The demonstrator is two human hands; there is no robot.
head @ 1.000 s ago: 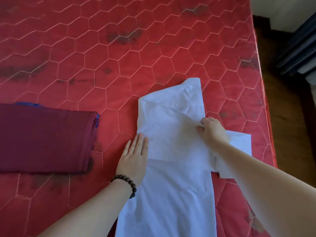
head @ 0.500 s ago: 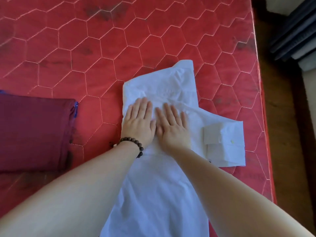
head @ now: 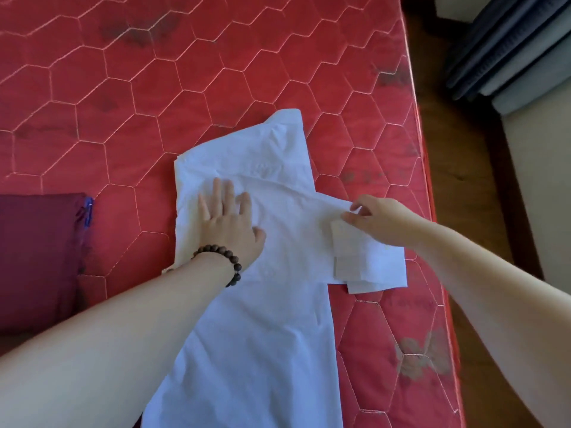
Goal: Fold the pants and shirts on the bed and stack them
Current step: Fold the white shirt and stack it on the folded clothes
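Left hand presses flat on a white shirt on the bed; right hand pinches its sleeve. A careless pull could likely undo the fold.

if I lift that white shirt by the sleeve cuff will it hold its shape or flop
Probably flop: the white shirt is thin, creased cloth lying flat on the mattress. Its folds would likely fall open, since the left hand is pressing the body down. The cuff looks doubled, so slightly firmer where the right hand pinches it.
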